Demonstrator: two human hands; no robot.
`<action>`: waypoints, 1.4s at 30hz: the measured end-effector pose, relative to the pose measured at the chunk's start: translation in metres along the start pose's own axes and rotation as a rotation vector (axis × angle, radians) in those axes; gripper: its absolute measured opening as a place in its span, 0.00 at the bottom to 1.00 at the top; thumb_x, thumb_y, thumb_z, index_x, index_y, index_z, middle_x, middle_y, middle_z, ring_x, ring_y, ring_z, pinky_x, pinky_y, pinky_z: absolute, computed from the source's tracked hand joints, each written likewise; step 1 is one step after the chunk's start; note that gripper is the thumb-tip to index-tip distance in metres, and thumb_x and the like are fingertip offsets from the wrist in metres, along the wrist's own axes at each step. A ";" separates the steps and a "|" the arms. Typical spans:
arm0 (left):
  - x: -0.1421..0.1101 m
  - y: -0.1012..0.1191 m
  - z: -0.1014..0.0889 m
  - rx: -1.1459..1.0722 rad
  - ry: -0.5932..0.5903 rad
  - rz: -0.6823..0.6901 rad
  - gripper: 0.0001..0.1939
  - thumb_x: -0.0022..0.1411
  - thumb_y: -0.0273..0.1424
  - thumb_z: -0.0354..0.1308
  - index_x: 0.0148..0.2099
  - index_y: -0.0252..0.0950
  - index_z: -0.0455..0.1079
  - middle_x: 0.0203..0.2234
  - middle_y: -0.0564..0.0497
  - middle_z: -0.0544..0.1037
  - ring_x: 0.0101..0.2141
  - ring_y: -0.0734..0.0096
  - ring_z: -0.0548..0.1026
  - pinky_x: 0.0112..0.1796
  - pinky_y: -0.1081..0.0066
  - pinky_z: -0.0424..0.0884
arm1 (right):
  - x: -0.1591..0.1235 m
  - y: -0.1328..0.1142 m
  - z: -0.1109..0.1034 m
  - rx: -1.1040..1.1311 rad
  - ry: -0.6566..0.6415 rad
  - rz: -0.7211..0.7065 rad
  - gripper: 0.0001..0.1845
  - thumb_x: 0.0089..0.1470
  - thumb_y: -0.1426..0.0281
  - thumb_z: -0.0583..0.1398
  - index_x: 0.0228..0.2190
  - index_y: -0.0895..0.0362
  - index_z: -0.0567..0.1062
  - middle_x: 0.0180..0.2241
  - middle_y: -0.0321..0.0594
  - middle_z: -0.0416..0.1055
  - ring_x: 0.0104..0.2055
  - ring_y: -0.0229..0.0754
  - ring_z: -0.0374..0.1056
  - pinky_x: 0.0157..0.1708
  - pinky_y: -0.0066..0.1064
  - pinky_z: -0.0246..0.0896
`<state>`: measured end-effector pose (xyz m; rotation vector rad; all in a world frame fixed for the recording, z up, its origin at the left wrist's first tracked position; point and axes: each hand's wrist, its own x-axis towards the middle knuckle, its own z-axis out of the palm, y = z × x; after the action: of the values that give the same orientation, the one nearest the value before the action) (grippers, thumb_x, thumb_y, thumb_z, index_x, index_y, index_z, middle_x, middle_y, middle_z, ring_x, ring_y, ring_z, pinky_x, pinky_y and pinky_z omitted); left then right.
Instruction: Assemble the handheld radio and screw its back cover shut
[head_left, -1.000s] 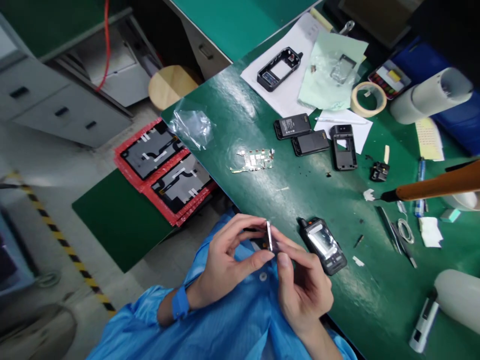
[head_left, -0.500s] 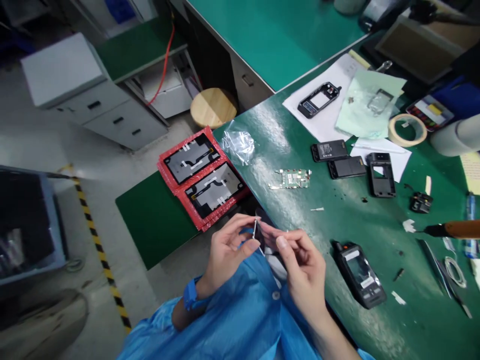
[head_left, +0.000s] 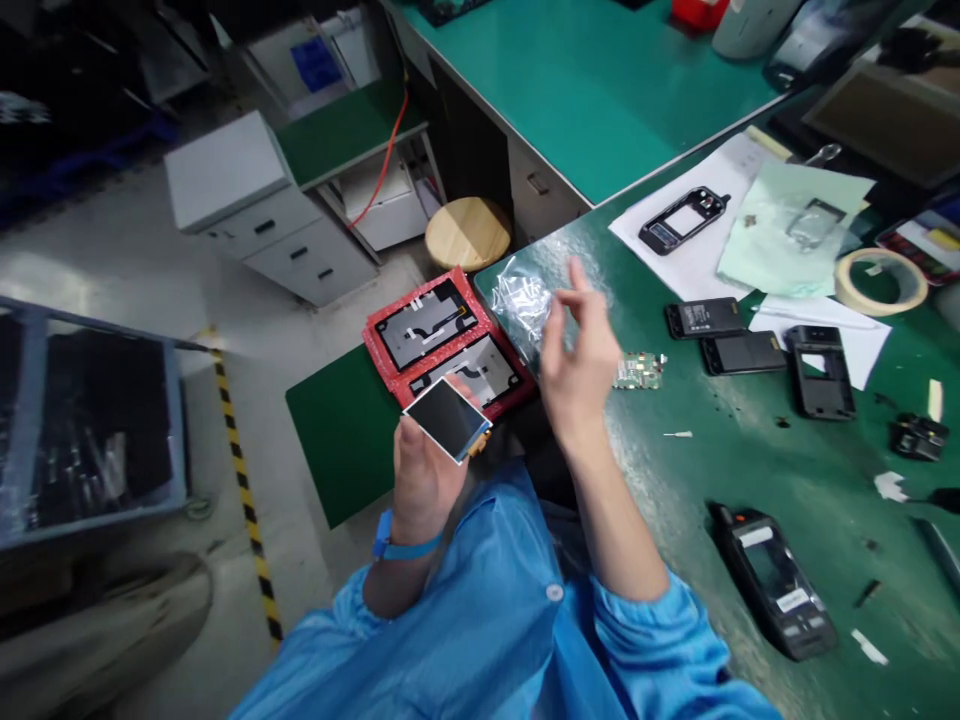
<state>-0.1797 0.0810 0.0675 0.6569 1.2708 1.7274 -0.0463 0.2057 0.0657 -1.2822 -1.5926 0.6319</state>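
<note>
My left hand is closed on a small rectangular display panel with a dark glossy face and holds it up over my lap. My right hand is raised above the green table's near-left corner. Its index finger points up and the thumb and other fingers are drawn into a loose pinch; whether anything is in it does not show. Just beyond that hand lies a crumpled clear plastic bag. A bare circuit board lies to its right. A black handset lies face up near the front edge.
Two red trays with black panels sit on a low green surface left of the table. Farther back are a round wooden stool and a grey drawer cabinet. Handset frames, batteries, papers and a tape roll lie on the table.
My hands have come apart. The left now holds the display panel alone, face up; the right has lifted away toward the plastic bag. The view has swung left and up.
</note>
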 end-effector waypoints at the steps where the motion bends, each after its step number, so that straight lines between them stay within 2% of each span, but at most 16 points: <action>1: 0.000 0.002 0.001 0.014 -0.032 -0.016 0.38 0.64 0.71 0.66 0.52 0.42 0.83 0.42 0.47 0.86 0.39 0.63 0.85 0.37 0.69 0.85 | 0.006 0.004 0.013 -0.127 -0.132 -0.024 0.23 0.79 0.70 0.47 0.67 0.61 0.71 0.77 0.61 0.64 0.82 0.55 0.59 0.82 0.60 0.55; 2: -0.001 0.004 0.003 0.025 -0.071 -0.039 0.40 0.62 0.73 0.66 0.52 0.42 0.82 0.41 0.47 0.85 0.38 0.63 0.84 0.36 0.68 0.85 | 0.008 0.007 0.024 -0.144 -0.197 -0.027 0.24 0.78 0.72 0.50 0.67 0.65 0.71 0.75 0.65 0.66 0.81 0.58 0.61 0.82 0.63 0.54; 4: -0.002 0.007 0.005 0.022 -0.153 -0.085 0.42 0.59 0.75 0.65 0.52 0.42 0.81 0.39 0.48 0.83 0.36 0.64 0.83 0.33 0.69 0.84 | 0.003 0.011 0.038 -0.139 -0.266 -0.046 0.23 0.76 0.69 0.57 0.64 0.68 0.74 0.74 0.69 0.67 0.80 0.65 0.63 0.81 0.64 0.54; 7: -0.007 0.006 0.010 -0.028 -0.240 -0.130 0.42 0.60 0.76 0.64 0.50 0.41 0.81 0.38 0.48 0.82 0.35 0.66 0.81 0.31 0.71 0.81 | -0.023 0.011 0.031 -0.082 -0.284 -0.092 0.23 0.75 0.62 0.62 0.62 0.63 0.77 0.70 0.63 0.74 0.76 0.63 0.68 0.80 0.61 0.56; 9: -0.011 0.002 0.014 -0.069 -0.271 -0.153 0.42 0.62 0.75 0.63 0.52 0.42 0.81 0.38 0.48 0.82 0.35 0.67 0.81 0.33 0.71 0.80 | -0.047 0.007 0.009 -0.035 -0.263 -0.115 0.17 0.77 0.61 0.60 0.58 0.56 0.80 0.59 0.53 0.84 0.66 0.56 0.78 0.76 0.56 0.62; 10: -0.014 0.001 0.016 -0.088 -0.280 -0.168 0.42 0.62 0.75 0.64 0.53 0.42 0.81 0.37 0.48 0.82 0.34 0.68 0.80 0.33 0.70 0.80 | -0.059 0.004 -0.005 -0.016 -0.248 -0.118 0.14 0.78 0.62 0.59 0.54 0.54 0.81 0.54 0.49 0.86 0.60 0.53 0.81 0.72 0.53 0.67; 12: -0.018 -0.004 0.021 -0.127 -0.291 -0.188 0.41 0.61 0.73 0.66 0.54 0.43 0.81 0.35 0.50 0.80 0.31 0.70 0.79 0.31 0.71 0.78 | -0.082 -0.004 -0.034 0.020 -0.196 -0.109 0.12 0.78 0.64 0.58 0.48 0.52 0.83 0.47 0.44 0.87 0.50 0.49 0.83 0.61 0.45 0.74; 14: -0.022 -0.008 0.027 -0.154 -0.314 -0.196 0.38 0.62 0.71 0.68 0.53 0.43 0.81 0.34 0.51 0.80 0.29 0.71 0.78 0.29 0.72 0.76 | -0.103 -0.013 -0.063 0.047 -0.140 -0.070 0.10 0.77 0.70 0.59 0.45 0.51 0.82 0.41 0.39 0.87 0.42 0.45 0.83 0.52 0.39 0.76; 16: -0.027 -0.013 0.035 -0.158 -0.364 -0.218 0.37 0.64 0.71 0.67 0.54 0.44 0.80 0.36 0.49 0.83 0.31 0.67 0.81 0.31 0.69 0.78 | -0.122 -0.022 -0.088 0.084 -0.070 -0.020 0.10 0.76 0.73 0.60 0.45 0.50 0.82 0.38 0.37 0.85 0.39 0.42 0.81 0.43 0.34 0.75; 18: -0.033 -0.019 0.044 -0.161 -0.415 -0.262 0.37 0.65 0.71 0.65 0.54 0.44 0.79 0.37 0.48 0.84 0.34 0.63 0.83 0.34 0.65 0.82 | -0.138 -0.029 -0.107 0.197 -0.017 0.075 0.10 0.74 0.74 0.63 0.46 0.49 0.84 0.37 0.36 0.84 0.38 0.41 0.80 0.40 0.32 0.75; 22: -0.046 -0.024 0.067 -0.252 -0.476 -0.369 0.34 0.64 0.68 0.70 0.51 0.44 0.79 0.35 0.49 0.86 0.33 0.61 0.86 0.34 0.64 0.84 | -0.160 -0.037 -0.130 0.333 0.010 0.196 0.10 0.75 0.70 0.64 0.52 0.48 0.86 0.35 0.37 0.82 0.36 0.41 0.78 0.36 0.31 0.74; 27: -0.060 -0.024 0.087 -0.360 -0.539 -0.538 0.31 0.62 0.62 0.76 0.49 0.40 0.81 0.36 0.48 0.89 0.34 0.62 0.89 0.35 0.68 0.86 | -0.171 -0.032 -0.142 0.321 0.036 0.199 0.07 0.76 0.67 0.65 0.49 0.51 0.85 0.35 0.38 0.79 0.36 0.41 0.77 0.35 0.31 0.74; 30: -0.067 -0.027 0.093 -0.482 -0.557 -0.632 0.27 0.64 0.57 0.78 0.50 0.40 0.82 0.39 0.49 0.90 0.36 0.65 0.89 0.36 0.73 0.85 | -0.173 -0.028 -0.145 0.309 0.066 0.179 0.06 0.76 0.66 0.65 0.46 0.51 0.84 0.36 0.38 0.80 0.37 0.40 0.77 0.37 0.31 0.75; 35: -0.074 -0.033 0.099 -0.532 -0.548 -0.714 0.24 0.64 0.51 0.80 0.51 0.40 0.84 0.40 0.49 0.91 0.37 0.67 0.90 0.39 0.74 0.86 | -0.178 -0.023 -0.148 0.333 0.122 0.241 0.07 0.76 0.67 0.65 0.43 0.52 0.84 0.34 0.37 0.79 0.35 0.39 0.76 0.33 0.28 0.72; 40: -0.078 -0.032 0.102 -0.505 -0.545 -0.797 0.21 0.64 0.48 0.80 0.52 0.42 0.87 0.40 0.49 0.92 0.38 0.62 0.92 0.43 0.68 0.89 | -0.181 -0.020 -0.154 0.339 0.165 0.270 0.08 0.77 0.68 0.64 0.42 0.52 0.83 0.31 0.36 0.77 0.33 0.38 0.75 0.31 0.27 0.71; 42: -0.081 -0.031 0.102 -0.479 -0.548 -0.807 0.20 0.66 0.48 0.79 0.53 0.44 0.88 0.41 0.47 0.92 0.42 0.58 0.92 0.45 0.65 0.89 | -0.181 -0.020 -0.157 0.318 0.177 0.275 0.07 0.76 0.69 0.65 0.42 0.52 0.84 0.31 0.36 0.78 0.33 0.38 0.76 0.31 0.27 0.72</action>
<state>-0.0479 0.0626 0.0789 0.2371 0.5659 1.0068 0.0840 0.0038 0.0822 -1.2856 -1.1281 0.8779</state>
